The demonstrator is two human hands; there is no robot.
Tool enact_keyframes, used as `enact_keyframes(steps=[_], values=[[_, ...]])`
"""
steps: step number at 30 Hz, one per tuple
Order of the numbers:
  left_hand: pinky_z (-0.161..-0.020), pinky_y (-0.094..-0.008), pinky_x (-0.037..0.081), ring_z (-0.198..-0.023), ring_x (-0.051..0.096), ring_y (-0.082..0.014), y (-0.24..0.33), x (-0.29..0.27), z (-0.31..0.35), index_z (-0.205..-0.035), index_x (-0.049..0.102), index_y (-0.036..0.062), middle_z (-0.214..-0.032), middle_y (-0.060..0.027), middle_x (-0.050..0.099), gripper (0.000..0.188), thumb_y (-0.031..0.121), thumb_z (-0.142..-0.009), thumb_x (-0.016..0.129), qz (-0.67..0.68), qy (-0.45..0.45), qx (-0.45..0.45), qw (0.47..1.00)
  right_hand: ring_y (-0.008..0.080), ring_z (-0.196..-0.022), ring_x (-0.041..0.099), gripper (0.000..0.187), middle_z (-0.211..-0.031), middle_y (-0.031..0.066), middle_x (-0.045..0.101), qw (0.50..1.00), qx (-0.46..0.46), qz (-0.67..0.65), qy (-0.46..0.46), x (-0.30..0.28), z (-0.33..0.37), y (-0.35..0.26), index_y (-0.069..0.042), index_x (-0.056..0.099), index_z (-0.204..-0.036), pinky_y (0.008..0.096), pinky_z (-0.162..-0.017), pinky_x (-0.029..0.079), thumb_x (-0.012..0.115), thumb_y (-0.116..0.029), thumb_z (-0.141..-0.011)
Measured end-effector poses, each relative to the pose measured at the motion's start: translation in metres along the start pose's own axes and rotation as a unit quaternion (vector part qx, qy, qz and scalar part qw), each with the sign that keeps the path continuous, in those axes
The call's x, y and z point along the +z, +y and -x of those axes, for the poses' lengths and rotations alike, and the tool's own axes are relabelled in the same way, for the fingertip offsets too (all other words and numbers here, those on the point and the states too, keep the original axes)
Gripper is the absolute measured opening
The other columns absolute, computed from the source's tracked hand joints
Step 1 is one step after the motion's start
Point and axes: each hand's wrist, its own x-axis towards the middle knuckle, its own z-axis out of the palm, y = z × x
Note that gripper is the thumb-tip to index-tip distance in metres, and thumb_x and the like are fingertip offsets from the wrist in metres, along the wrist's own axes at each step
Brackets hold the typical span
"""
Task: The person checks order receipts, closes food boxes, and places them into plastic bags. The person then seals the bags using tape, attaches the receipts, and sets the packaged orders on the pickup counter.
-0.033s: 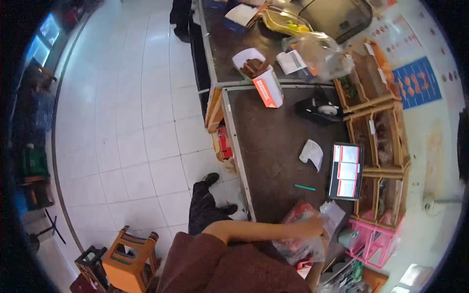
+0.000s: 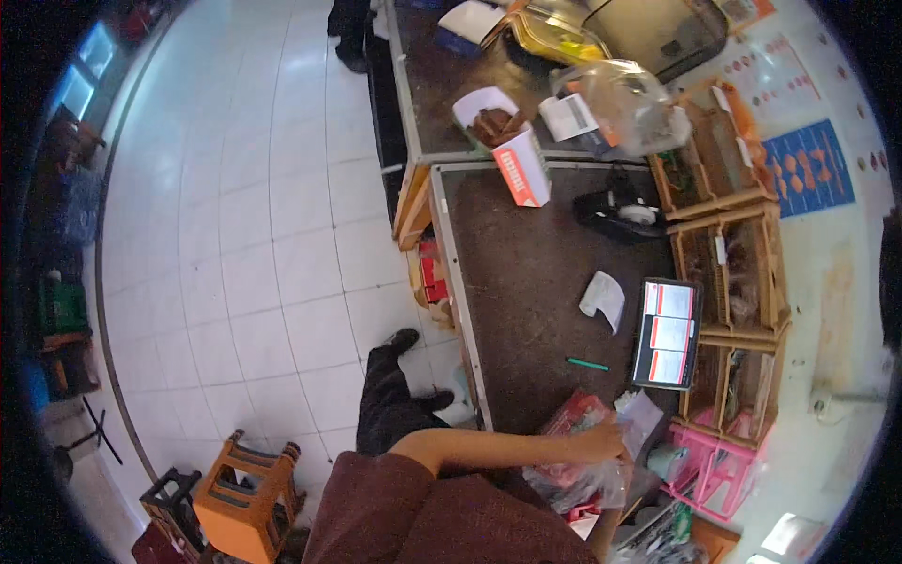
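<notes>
My left hand point(image 2: 598, 440) reaches across to the right over the dark counter. Its fingers are closed at the top of a clear plastic bag point(image 2: 611, 484). Just below it, my right hand point(image 2: 620, 467) comes up from the lower edge, close to the same bag; its fingers are mostly hidden by the plastic and my left hand. Red-printed clear packaging point(image 2: 573, 418) lies under my left forearm. Beside my fingers is a pale, thin sheet or sleeve point(image 2: 642, 414), partly covered.
A tablet point(image 2: 668, 334), a curled paper slip point(image 2: 603, 299) and a green pen point(image 2: 587, 364) lie ahead. Farther off are a black tape dispenser point(image 2: 625, 214) and a carton of brown food point(image 2: 512, 141). Wooden bins point(image 2: 733, 273) and a pink rack point(image 2: 719, 470) line the right.
</notes>
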Motion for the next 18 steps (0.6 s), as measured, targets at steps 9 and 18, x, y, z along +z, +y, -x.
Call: enact_keyframes(steps=[9, 18], values=[[-0.078, -0.0455, 0.033, -0.08, 0.054, -0.0263, -0.009, 0.003, -0.002, -0.067, 0.06, 0.0072, -0.073, -0.0094, 0.056, 0.008, 0.009, -0.063, 0.053, 0.119, -0.056, -0.084, 0.988, 0.018, -0.085, 0.049, 0.027, -0.097, 0.009, 0.051, 0.992, 0.105, -0.019, 0.06, -0.007, 0.016, -0.012, 0.001, 0.049, -0.097, 0.0318, -0.075, 0.042, 0.044, -0.021, -0.083], [-0.083, -0.0465, 0.031, -0.073, 0.052, -0.0316, -0.012, 0.033, 0.002, -0.084, 0.057, 0.004, -0.077, -0.0168, 0.055, 0.019, 0.017, -0.073, 0.048, 0.178, -0.09, -0.104, 0.974, 0.0207, -0.094, 0.05, 0.029, -0.103, 0.0116, 0.05, 0.984, 0.165, -0.023, 0.069, -0.019, 0.028, 0.004, 0.001, 0.047, -0.103, 0.0347, -0.081, 0.042, 0.044, -0.02, -0.083]])
